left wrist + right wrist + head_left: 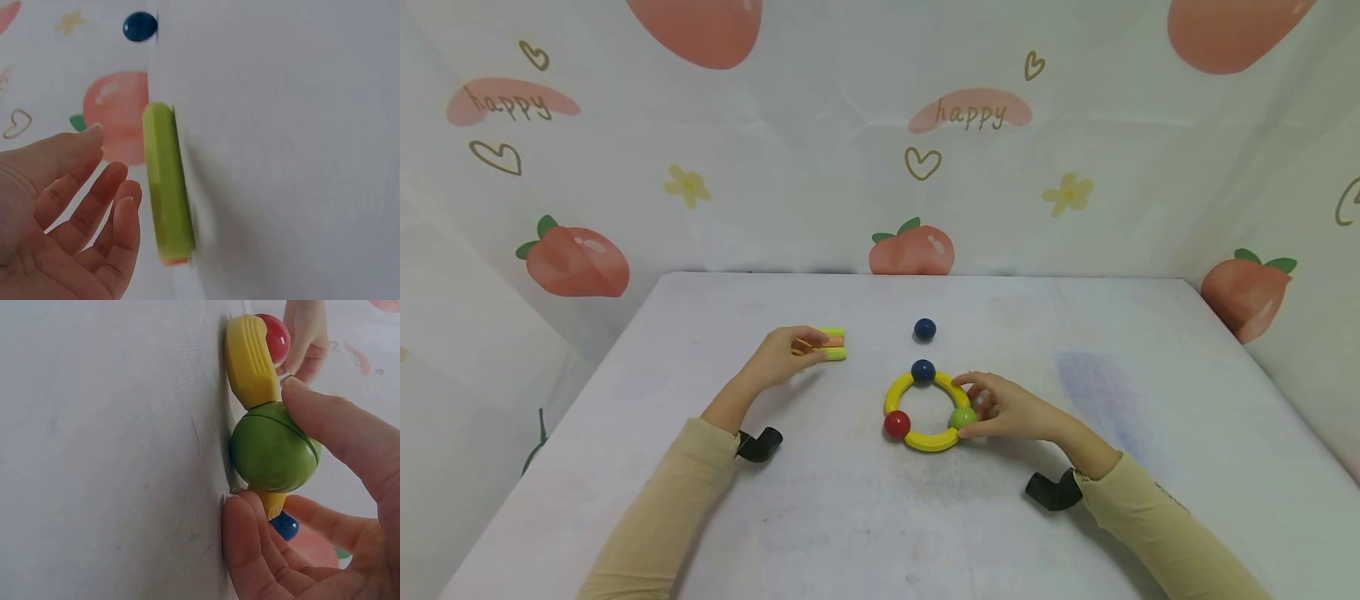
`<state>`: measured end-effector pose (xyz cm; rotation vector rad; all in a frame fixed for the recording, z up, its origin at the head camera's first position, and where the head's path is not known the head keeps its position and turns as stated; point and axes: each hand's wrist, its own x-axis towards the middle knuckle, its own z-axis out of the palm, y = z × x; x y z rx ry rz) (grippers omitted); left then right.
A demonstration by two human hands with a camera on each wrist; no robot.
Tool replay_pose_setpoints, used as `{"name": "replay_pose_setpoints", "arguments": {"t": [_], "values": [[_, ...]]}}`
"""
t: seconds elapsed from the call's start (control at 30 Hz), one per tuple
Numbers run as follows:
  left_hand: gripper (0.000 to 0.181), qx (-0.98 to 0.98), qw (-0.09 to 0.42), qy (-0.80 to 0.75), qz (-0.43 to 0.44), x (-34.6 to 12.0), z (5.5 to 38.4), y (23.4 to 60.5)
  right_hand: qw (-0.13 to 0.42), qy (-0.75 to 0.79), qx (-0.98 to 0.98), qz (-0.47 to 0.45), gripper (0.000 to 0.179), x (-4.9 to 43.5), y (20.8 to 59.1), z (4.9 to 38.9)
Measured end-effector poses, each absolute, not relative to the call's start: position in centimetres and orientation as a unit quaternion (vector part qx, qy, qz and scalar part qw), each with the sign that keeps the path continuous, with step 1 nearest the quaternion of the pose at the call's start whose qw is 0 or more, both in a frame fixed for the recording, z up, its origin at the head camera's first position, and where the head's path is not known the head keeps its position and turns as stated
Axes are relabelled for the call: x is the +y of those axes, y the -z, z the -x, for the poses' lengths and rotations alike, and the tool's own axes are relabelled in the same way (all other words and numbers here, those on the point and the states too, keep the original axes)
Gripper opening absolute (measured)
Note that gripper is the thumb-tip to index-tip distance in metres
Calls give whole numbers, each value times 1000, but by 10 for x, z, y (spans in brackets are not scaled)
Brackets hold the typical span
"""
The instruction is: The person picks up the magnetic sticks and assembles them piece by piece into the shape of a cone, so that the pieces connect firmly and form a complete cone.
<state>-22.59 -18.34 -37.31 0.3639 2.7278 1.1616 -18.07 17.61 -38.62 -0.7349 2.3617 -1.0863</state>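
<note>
A toy ring (931, 442) of yellow curved pieces lies on the table, joined by a green ball (275, 450), a red ball (897, 425) and a dark blue ball (923, 371). My right hand (1011, 410) grips its right side around the green ball, thumb on one side and fingertips at the yellow piece on the other. Farther left, my left hand (781, 358) is beside a small set of yellow-green and orange bars (837, 354). In the left wrist view its fingers bend loosely, apart from the green bar (167, 184).
A loose dark blue ball (925, 329) sits behind the ring. Black curved pieces (760, 445) show at both sleeve cuffs. The white table (850, 517) ends at a hanging cloth (805, 192) printed with peaches, hearts and flowers.
</note>
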Motion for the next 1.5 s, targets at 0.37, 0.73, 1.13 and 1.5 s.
{"name": "replay_pose_setpoints", "arguments": {"t": [0.37, 0.73, 1.13, 1.5], "values": [[28, 922, 60, -362, -126, -196, 232, 377, 219, 393, 854, 263, 68, 177, 389, 181], [32, 939, 79, -315, -109, -193, 234, 376, 222, 398, 851, 261, 67, 177, 387, 180], [24, 949, 72, -279, -124, -189, 233, 377, 222, 393, 853, 261, 68, 177, 387, 180], [24, 953, 79, -267, -122, -188, 230, 374, 216, 393, 855, 259, 67, 176, 387, 179]]}}
